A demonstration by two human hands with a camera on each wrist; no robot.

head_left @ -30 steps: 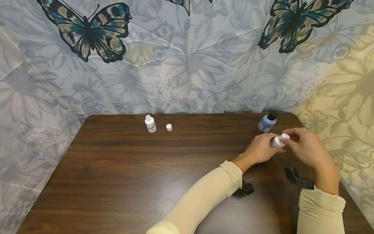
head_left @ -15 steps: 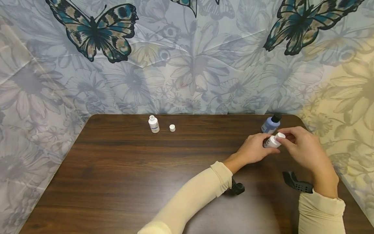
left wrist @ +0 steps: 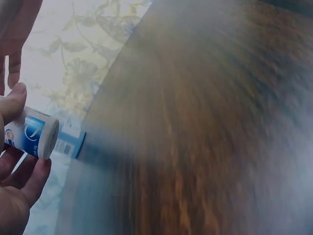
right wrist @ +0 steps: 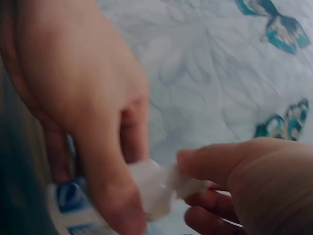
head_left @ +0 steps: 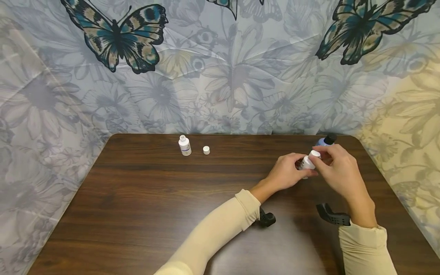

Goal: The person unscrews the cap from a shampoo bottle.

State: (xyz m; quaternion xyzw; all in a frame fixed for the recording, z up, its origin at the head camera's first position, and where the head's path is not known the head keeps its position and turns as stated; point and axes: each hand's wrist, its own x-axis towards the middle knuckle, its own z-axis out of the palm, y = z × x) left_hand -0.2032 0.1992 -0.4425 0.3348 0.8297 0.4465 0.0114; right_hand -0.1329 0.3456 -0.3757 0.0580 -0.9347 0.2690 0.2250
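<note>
My left hand (head_left: 284,170) grips a small white bottle (head_left: 306,163) by its body, above the right part of the table. My right hand (head_left: 338,168) pinches a white cap (head_left: 314,154) at the bottle's top. The bottle leans, its top toward my right hand. In the left wrist view the bottle's blue label (left wrist: 32,135) and base show. In the right wrist view the cap (right wrist: 188,183) sits at the neck between my right fingertips; blur hides whether it is seated. A blue bottle (head_left: 323,141) with a black cap stands just behind, partly hidden by my right hand.
On the dark wooden table (head_left: 154,198), a second white bottle (head_left: 185,146) stands uncapped near the back edge. Its small white cap (head_left: 206,150) lies to its right. A butterfly-print cloth (head_left: 237,76) hangs right behind the table.
Both hands have moved left together with the white bottle, away from the table's right edge. My right hand now covers more of the blue bottle. The head view has shifted slightly.
</note>
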